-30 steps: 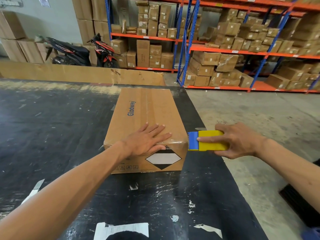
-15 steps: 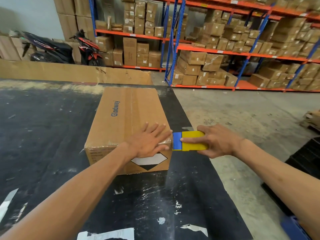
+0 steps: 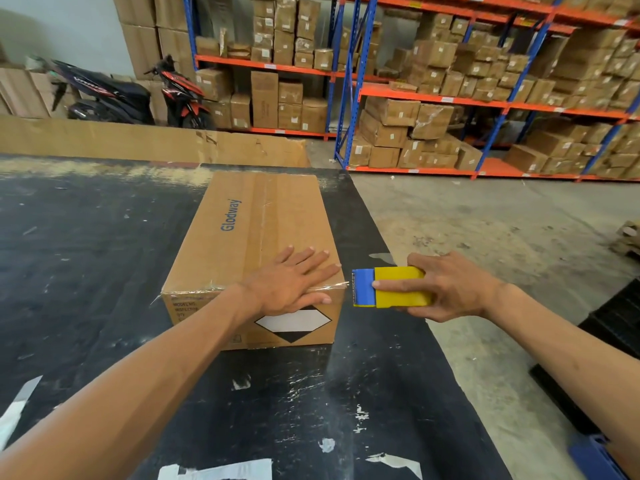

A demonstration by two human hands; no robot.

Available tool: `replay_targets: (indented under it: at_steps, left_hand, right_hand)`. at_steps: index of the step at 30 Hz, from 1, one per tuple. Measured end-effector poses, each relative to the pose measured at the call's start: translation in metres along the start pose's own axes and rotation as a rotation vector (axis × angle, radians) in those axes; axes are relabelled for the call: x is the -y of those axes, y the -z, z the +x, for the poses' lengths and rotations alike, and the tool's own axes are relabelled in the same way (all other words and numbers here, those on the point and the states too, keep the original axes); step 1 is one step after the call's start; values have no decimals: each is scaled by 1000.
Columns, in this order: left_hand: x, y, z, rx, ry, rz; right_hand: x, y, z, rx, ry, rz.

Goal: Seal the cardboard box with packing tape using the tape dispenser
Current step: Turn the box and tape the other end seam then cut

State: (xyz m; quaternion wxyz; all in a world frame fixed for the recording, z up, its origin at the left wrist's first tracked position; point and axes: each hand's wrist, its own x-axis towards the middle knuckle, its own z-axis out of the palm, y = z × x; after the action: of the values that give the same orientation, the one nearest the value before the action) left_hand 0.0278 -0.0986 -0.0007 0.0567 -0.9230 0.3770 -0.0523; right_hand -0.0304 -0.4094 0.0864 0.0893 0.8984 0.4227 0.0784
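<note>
**Brown carton under one palm, dispenser just off its corner**

Brown corrugated card makes up the cardboard box (image 3: 256, 244), which lies lengthwise on the scuffed black table (image 3: 86, 271), near its right edge. Blue lettering on the top reads "Glodway". The near end carries a diamond label (image 3: 293, 323), white above and black below, beside small printed lines too blurred to read beyond what may be "MODEL NO". Clear, glossy packing tape (image 3: 194, 291) wrinkles over the near top edge.

The left hand (image 3: 291, 285) lies flat on the box's near right corner, fingers spread and straight, thumb over the front face, gripping nothing. The right hand (image 3: 450, 289) is closed around the tape dispenser (image 3: 388, 287), a yellow body with a blue toothed end pointing at the box, just beside its corner and apparently not touching.
</note>
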Motion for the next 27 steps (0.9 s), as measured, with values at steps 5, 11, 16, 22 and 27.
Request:
replay_targets:
  at_steps: [5, 11, 16, 22, 27]
  left_hand:
    - [0, -1, 0, -9, -2, 3]
    - [0, 0, -3, -8, 14, 19]
    - [6, 1, -12, -47, -17, 28]
    - [-35, 14, 9, -60, 256, -54]
    - [-61, 10, 26, -83, 447, -42]
  right_hand:
    - [-6, -7, 3, 40, -7, -20]
    - [-14, -26, 8, 154, -87, -123]
    - [-30, -54, -39, 207, -231, -81]
    - [6, -53, -4, 140, -250, -123]
    - [28, -57, 35, 174, -218, -164]
